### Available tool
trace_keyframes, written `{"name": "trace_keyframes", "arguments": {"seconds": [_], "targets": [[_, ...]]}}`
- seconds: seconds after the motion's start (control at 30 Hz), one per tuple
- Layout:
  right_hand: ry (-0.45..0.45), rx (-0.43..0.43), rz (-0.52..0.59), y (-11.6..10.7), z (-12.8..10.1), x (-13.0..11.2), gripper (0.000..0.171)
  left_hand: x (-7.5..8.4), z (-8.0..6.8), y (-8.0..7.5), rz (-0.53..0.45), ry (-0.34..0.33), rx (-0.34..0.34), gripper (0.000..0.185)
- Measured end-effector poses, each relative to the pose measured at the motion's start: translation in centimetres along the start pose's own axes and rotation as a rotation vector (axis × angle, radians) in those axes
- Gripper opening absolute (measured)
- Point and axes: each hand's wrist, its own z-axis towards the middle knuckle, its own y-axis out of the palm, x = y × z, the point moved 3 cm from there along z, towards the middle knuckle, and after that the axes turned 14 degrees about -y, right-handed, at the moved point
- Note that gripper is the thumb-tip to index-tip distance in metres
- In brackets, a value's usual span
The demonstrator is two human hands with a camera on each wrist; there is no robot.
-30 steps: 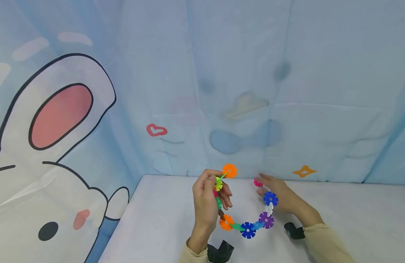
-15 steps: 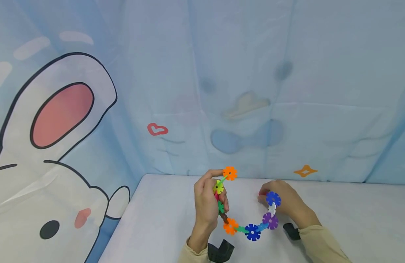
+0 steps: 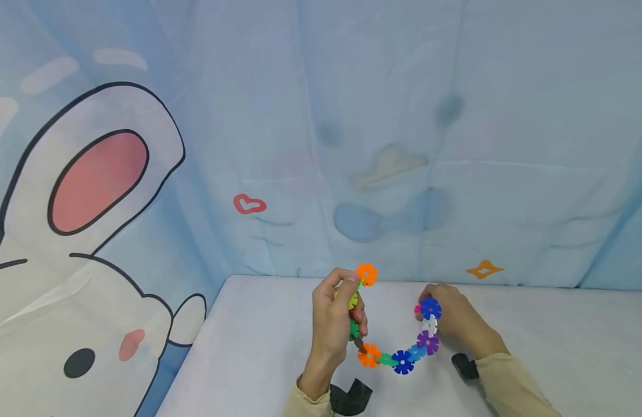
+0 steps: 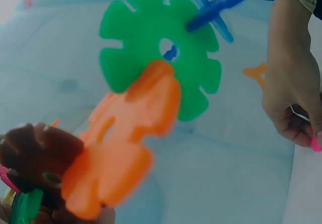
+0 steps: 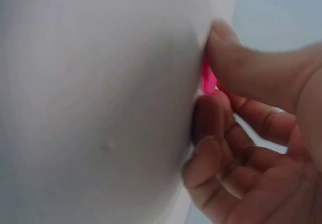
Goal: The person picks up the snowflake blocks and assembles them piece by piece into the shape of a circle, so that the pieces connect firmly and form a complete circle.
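My left hand (image 3: pixel 332 321) grips one end of a curved chain of interlocking plastic flower discs, the thumb near the top. An orange disc (image 3: pixel 367 274) sticks up past the fingertips. From that hand the chain hangs through a brown disc (image 4: pixel 37 143), another orange disc (image 4: pixel 115 153) and a green disc (image 4: pixel 141 38), then on to a dark blue disc (image 3: pixel 399 366) and a purple disc (image 3: pixel 425 346). Its blue far end (image 3: pixel 428 304) overlaps my right hand (image 3: pixel 456 315) in the head view. That hand pinches a pink disc (image 5: pixel 208 78) close over the table.
The white table (image 3: pixel 269 347) reaches back to a light blue curtain (image 3: pixel 535 220) with a printed rabbit at the left. Black wrist mounts (image 3: pixel 350 398) sit by both tan sleeves (image 3: pixel 511 382).
My right fingers have closed around the pink disc from a spread pose. The left hand has shifted slightly right, its thumb now higher, near the top orange disc. The chain has swung a little.
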Motion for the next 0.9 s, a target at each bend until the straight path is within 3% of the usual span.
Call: {"name": "trace_keyframes", "arguments": {"seconds": [0.13, 0.3, 0.37, 0.5, 0.63, 0.9], "targets": [[-0.013, -0.005, 0.007, -0.8, 0.0, 0.2, 0.023, 0.0, 0.0, 0.1, 0.012, -0.005, -0.003, 0.027], [-0.109, 0.206, 0.082, -3.5, -0.1, -1.5, 0.009, 0.0, -0.2, 0.1, 0.011, 0.007, 0.007, 0.028], [-0.151, 0.288, 0.133, -5.0, -0.4, -2.8, 0.012, 0.0, -0.2, 0.2, 0.010, 0.010, 0.011, 0.030], [-0.221, 0.392, 0.259, -7.3, -1.1, -5.8, 0.021, 0.0, -0.1, 0.2, 0.001, 0.007, 0.020, 0.030], [-0.264, 0.460, 0.353, -8.4, -1.9, -8.4, 0.019, 0.0, -0.2, 0.3, -0.003, -0.001, 0.034, 0.029], [-0.411, 0.570, 0.288, -9.0, -2.6, -11.6, 0.021, -0.1, -0.2, 0.6, -0.019, -0.018, 0.036, 0.031]]}}
